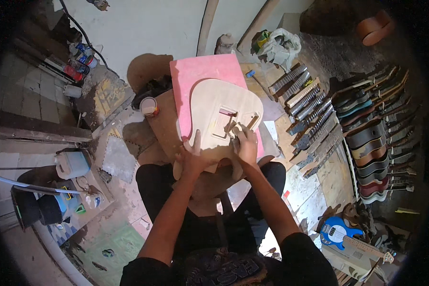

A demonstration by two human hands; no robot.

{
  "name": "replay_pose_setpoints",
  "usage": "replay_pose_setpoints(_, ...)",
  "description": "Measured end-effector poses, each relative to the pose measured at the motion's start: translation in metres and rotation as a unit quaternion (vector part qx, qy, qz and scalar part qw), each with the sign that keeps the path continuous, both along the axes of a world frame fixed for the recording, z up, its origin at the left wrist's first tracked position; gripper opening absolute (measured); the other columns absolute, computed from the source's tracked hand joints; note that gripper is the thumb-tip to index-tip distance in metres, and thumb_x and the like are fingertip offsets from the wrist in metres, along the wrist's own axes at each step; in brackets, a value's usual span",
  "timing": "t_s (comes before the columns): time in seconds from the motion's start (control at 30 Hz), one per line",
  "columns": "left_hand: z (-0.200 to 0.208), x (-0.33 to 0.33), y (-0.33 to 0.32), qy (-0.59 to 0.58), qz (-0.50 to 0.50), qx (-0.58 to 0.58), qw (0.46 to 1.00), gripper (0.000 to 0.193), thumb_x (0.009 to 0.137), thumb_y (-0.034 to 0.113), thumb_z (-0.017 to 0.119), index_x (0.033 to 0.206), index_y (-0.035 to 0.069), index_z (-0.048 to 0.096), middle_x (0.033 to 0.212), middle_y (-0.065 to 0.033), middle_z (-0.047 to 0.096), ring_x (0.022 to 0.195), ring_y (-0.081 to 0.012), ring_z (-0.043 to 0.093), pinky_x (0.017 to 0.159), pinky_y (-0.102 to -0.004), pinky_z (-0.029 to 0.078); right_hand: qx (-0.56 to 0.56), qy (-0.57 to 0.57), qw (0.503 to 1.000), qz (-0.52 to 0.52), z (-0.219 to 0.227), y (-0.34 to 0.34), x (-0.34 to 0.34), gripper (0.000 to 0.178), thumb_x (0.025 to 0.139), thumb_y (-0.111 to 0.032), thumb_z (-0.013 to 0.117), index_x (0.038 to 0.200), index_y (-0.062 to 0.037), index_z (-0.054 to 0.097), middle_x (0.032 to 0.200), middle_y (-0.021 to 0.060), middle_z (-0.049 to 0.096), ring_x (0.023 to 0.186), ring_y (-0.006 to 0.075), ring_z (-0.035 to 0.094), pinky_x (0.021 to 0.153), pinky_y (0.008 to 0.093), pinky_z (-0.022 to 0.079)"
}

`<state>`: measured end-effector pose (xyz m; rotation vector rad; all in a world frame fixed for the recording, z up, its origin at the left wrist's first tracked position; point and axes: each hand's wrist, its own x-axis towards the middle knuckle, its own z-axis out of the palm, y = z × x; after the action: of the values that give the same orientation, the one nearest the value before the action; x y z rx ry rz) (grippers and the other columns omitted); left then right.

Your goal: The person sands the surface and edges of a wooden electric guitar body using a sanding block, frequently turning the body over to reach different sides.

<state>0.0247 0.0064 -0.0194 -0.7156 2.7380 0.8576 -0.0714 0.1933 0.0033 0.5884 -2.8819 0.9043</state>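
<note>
An unfinished pale wooden guitar body (219, 102) with routed cavities lies on a pink foam pad (198, 71) over a low brown work surface (162, 121) in front of my knees. My left hand (191, 157) presses flat on the body's near edge, thumb raised. At the routed cavities, my right hand (246, 143) grips a small folded piece of what looks like sandpaper (234, 127).
A small open can (149, 106) stands left of the pad. Several guitar necks (305, 105) and finished guitar bodies (374, 148) lie in rows at the right. A blue bass guitar (338, 232) lies at lower right. Jugs and bottles (71, 164) crowd the left floor.
</note>
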Motion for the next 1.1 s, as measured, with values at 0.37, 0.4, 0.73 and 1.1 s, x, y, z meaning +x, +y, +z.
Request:
replay_pose_setpoints(0.37,0.008,-0.003,0.004,-0.011,-0.018,-0.032,0.999,0.134,0.055,0.064,0.093,0.164,0.031,0.023,0.153,-0.0311,0.033,0.133,-0.0582,0.041,0.099,-0.0776,0.036,0.047,0.017,0.998,-0.037,-0.015,0.011,0.017,0.039,0.087,-0.010,0.069,0.126,-0.0122,0.069,0.135,0.0174,0.062,0.119,0.0403,0.060,0.098,0.0505,0.048)
replay_pose_setpoints(0.4,0.007,-0.002,0.002,0.007,-0.015,-0.030,0.999,0.134,0.054,0.062,0.094,0.164,0.032,0.024,0.152,-0.0303,0.035,0.130,-0.0580,0.043,0.097,-0.0772,0.037,0.055,-0.021,0.997,-0.045,-0.012,0.009,0.017,0.041,0.086,-0.011,0.070,0.128,-0.0126,0.069,0.135,0.0178,0.062,0.121,0.0399,0.059,0.099,0.0505,0.047)
replay_pose_setpoints(0.73,-0.008,-0.004,0.001,-0.031,-0.015,-0.023,0.999,0.143,0.052,0.074,0.089,0.166,0.031,0.015,0.156,-0.0348,0.028,0.139,-0.0595,0.035,0.105,-0.0737,0.034,0.013,-0.011,0.999,-0.048,-0.012,0.012,0.031,0.040,0.082,-0.008,0.074,0.121,-0.0108,0.069,0.131,0.0193,0.063,0.117,0.0416,0.060,0.098,0.0492,0.048)
replay_pose_setpoints(1.1,-0.015,0.008,-0.008,0.072,-0.023,0.067,0.995,0.140,0.058,0.062,0.092,0.167,0.025,0.012,0.160,-0.0390,0.023,0.149,-0.0574,0.022,0.113,-0.0723,0.027,-0.048,0.007,0.999,-0.018,-0.004,0.008,0.039,0.041,0.084,-0.011,0.071,0.125,-0.0070,0.066,0.125,0.0187,0.063,0.118,0.0405,0.058,0.099,0.0504,0.045)
